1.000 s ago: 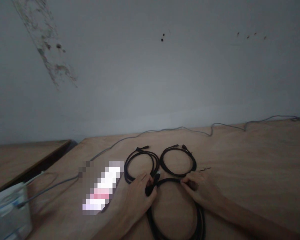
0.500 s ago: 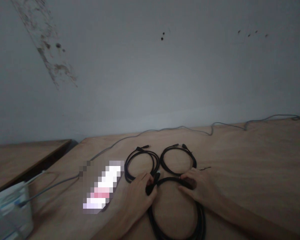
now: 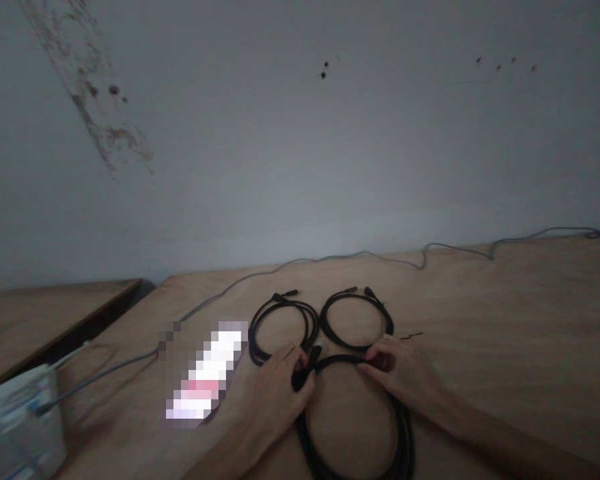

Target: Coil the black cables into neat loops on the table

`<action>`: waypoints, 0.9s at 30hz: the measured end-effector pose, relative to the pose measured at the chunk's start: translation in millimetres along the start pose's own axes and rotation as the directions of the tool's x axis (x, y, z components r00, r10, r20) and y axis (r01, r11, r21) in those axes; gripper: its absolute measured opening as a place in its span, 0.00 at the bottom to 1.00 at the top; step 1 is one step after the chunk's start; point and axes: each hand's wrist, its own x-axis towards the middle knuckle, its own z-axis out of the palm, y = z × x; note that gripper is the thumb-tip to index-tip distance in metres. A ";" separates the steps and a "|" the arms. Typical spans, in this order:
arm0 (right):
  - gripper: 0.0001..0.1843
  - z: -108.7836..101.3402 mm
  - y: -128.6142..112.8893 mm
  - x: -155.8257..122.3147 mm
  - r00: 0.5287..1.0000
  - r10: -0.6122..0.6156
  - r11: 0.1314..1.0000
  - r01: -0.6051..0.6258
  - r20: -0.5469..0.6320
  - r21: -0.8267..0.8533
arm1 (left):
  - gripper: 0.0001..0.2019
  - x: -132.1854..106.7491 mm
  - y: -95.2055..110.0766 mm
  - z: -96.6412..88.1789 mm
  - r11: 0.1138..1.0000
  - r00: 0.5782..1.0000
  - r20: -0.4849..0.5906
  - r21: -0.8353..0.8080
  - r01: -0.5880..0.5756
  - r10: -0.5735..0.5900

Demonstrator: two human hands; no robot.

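Nearest me lies a coiled black cable (image 3: 307, 443), partly cut off by the bottom of the view. My left hand (image 3: 280, 383) is closed on its upper left part, where a dark connector end (image 3: 316, 352) pokes out past the fingers. At the upper right of the same coil, my right hand (image 3: 395, 367) pinches the cable between thumb and fingertips. Just beyond my hands rest two more coiled black cables, one on the left (image 3: 285, 304) and one on the right (image 3: 325, 325), with their plug ends at the far side.
A pixelated bright object (image 3: 213, 373) lies left of my left arm. At the lower left stands a white box-like thing (image 3: 45, 427) with a grey cord (image 3: 200, 307) running along the wooden table (image 3: 505, 333) by the wall. A small black tie (image 3: 413, 336) lies right of the coils.
My right hand's thumb and fingertips have closed together on the cable, and that side of the near coil has shifted slightly. My left hand stays almost in place.
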 end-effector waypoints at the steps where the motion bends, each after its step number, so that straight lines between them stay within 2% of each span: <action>1: 0.05 -0.2 0.1 -0.5 1.000 0.012 1.000 -0.012 0.003 0.014 | 0.02 0.1 0.1 0.1 1.000 1.000 -0.001 0.002 -0.002 0.002; 14: 0.10 6.4 5.3 -1.6 0.999 -0.014 1.000 0.016 -0.052 0.024 | 0.02 1.2 2.7 -2.8 1.000 1.000 0.006 0.023 0.012 -0.012; 20: 0.07 -0.6 2.8 -2.5 0.996 -0.074 0.997 0.075 0.049 -0.006 | 0.01 1.4 2.7 -2.2 1.000 1.000 0.000 0.022 0.006 -0.006; 27: 0.05 -1.1 5.5 -3.5 0.998 -0.045 0.999 0.045 0.040 0.006 | 0.02 1.3 3.0 -2.3 1.000 1.000 -0.007 0.027 -0.005 0.005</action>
